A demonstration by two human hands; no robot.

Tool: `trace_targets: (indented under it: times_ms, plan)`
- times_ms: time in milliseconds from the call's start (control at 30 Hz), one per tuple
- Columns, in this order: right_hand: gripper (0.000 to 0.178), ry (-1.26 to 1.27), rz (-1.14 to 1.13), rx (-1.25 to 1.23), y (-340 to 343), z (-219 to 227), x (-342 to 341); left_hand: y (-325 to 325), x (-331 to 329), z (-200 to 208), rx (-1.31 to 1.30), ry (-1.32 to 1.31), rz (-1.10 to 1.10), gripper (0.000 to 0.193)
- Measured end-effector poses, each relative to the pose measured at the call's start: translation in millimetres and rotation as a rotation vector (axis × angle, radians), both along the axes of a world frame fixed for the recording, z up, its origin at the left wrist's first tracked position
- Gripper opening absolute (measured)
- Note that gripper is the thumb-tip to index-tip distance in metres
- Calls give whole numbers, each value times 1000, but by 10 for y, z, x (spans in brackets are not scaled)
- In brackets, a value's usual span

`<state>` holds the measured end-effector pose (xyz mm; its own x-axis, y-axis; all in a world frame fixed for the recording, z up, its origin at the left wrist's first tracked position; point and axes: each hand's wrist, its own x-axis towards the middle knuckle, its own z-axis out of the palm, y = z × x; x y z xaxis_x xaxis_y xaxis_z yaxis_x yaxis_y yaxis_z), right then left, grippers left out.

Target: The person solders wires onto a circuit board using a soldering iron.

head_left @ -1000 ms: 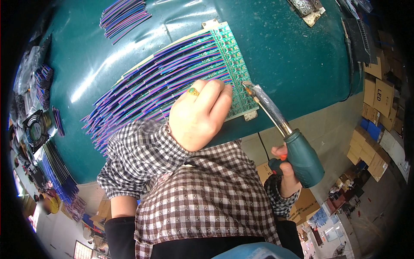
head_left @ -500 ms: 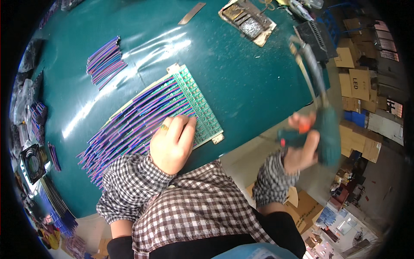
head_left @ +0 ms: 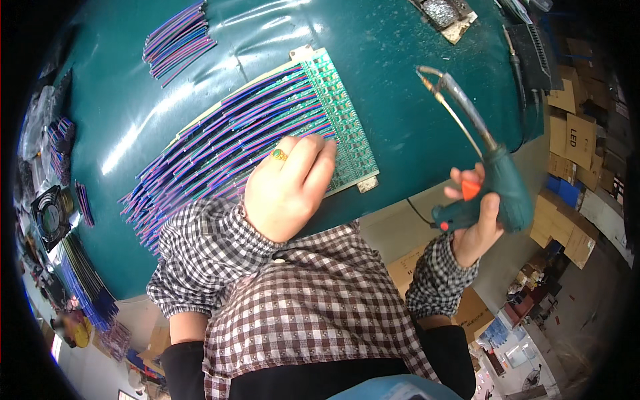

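Observation:
A green circuit board panel (head_left: pixel 351 127) lies on the table, with rows of blue, pink and black wires (head_left: pixel 230 133) fanning from its left side. My left hand (head_left: pixel 290 187), ring on one finger, rests over the nearer wires where they meet the board. Its fingers are pressed together on the wires; the fingertips are partly hidden. To the right of the board, beyond the table's edge, my right hand (head_left: pixel 479 233) is wrapped around the handle of a green soldering gun (head_left: pixel 510 190) with an orange trigger. Its metal tip points up and left, apart from the board.
A bundle of cut wires (head_left: pixel 179 43) lies at the far left of the green table (head_left: pixel 407 107). A dirty solder tray (head_left: pixel 447 17) sits at the back right, near a black ridged holder (head_left: pixel 530 57). A small fan (head_left: pixel 53 213) and more wires line the left edge.
The view has shifted, so the board appears higher and further right. The soldering gun's tip has swung left toward the board. My left hand stays on the wires.

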<state>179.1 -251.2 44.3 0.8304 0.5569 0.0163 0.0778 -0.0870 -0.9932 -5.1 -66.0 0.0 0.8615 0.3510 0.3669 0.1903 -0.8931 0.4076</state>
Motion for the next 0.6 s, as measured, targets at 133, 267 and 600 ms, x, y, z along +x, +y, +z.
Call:
trace_targets:
  times_ms: [133,267,600]
  plan:
    - [54,15,-10,-16,-149,-17,-145,-12,-11,-11,-5,5,-4,32]
    - [59,76,-40,-33,-308,2,-297,-26,-58,-35,-13,-19,-12,30]
    - [60,219,185,-201,-390,80,-603,-47,-49,-40,-65,-67,27,33]
